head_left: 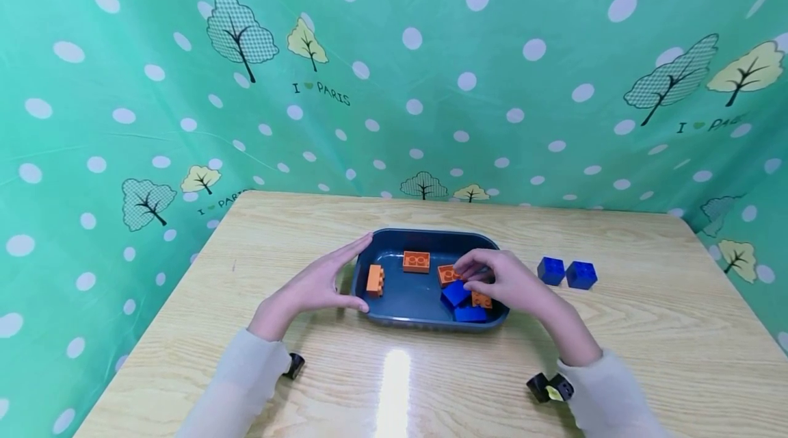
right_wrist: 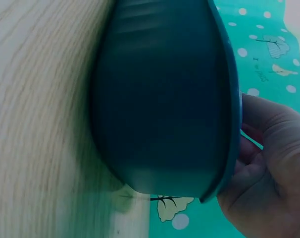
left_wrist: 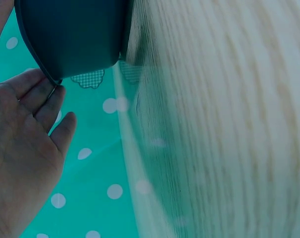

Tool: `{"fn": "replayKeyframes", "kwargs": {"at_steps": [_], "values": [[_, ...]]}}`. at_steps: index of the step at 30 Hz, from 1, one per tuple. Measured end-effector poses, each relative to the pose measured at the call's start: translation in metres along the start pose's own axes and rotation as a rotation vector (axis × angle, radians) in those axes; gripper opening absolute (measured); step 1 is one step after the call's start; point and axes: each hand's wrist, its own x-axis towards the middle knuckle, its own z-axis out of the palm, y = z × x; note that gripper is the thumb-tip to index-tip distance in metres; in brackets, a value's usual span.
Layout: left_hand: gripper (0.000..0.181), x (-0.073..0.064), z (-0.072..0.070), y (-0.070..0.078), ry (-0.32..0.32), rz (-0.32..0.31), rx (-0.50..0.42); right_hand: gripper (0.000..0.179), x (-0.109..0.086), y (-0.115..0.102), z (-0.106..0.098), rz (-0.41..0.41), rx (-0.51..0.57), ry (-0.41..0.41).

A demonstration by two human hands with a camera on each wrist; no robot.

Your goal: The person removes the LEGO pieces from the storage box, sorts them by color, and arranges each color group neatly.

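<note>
A dark blue-grey tray [head_left: 400,318] with rounded corners sits on the table. My left hand [head_left: 314,287] spans its left end, fingers at the back corner and thumb at the front corner; in the left wrist view its fingertips meet the rim. Inside the tray's right half, my right hand [head_left: 501,280] bends its fingers over a tilted blue brick [head_left: 454,294] and an orange brick [head_left: 447,276]. Whether it pinches a brick I cannot tell; in the right wrist view the tray wall hides the fingertips. Another blue brick [head_left: 470,315] and an orange one [head_left: 482,300] lie beside them.
Two more orange bricks, one near the back wall [head_left: 416,262] and one at the left end [head_left: 375,280], lie in the tray. Right of it on the wooden table [head_left: 308,383] stand two blue bricks [head_left: 566,273]. A green dotted cloth [head_left: 382,116] hangs behind.
</note>
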Motion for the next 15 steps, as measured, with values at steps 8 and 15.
{"fn": "replayKeyframes", "kwargs": {"at_steps": [8,15], "values": [[0.116,0.0,0.0008,0.0001,0.005,0.011,0.004,0.023,0.0057,-0.0009,0.004,0.028,-0.034,-0.017],[0.115,-0.0001,0.001,0.0008,0.009,0.011,0.002,0.023,0.0088,-0.0016,0.0051,0.041,-0.095,-0.04]]}}
